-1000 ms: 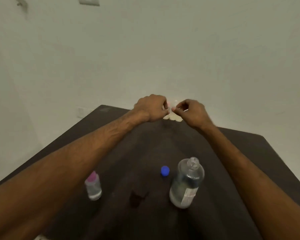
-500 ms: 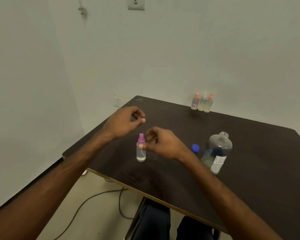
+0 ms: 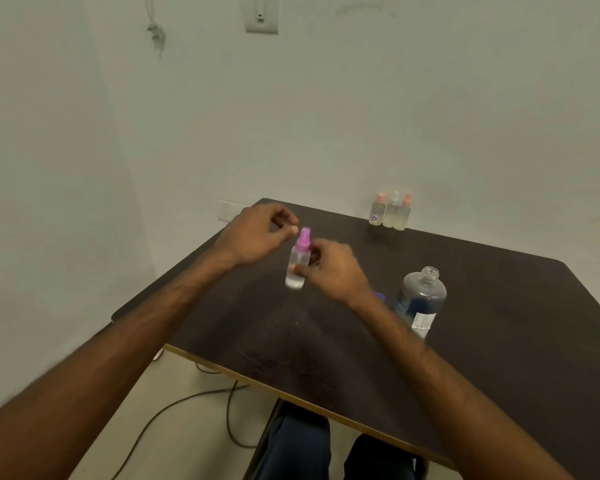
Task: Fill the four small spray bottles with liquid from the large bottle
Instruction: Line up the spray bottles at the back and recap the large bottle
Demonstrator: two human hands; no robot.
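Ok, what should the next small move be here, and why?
Probably the left hand should pinch the pink top and twist it off. The right hand grips that small bottle, which looks nearly empty, and the large bottle stands uncapped; three small bottles at the far edge of the table look filled.
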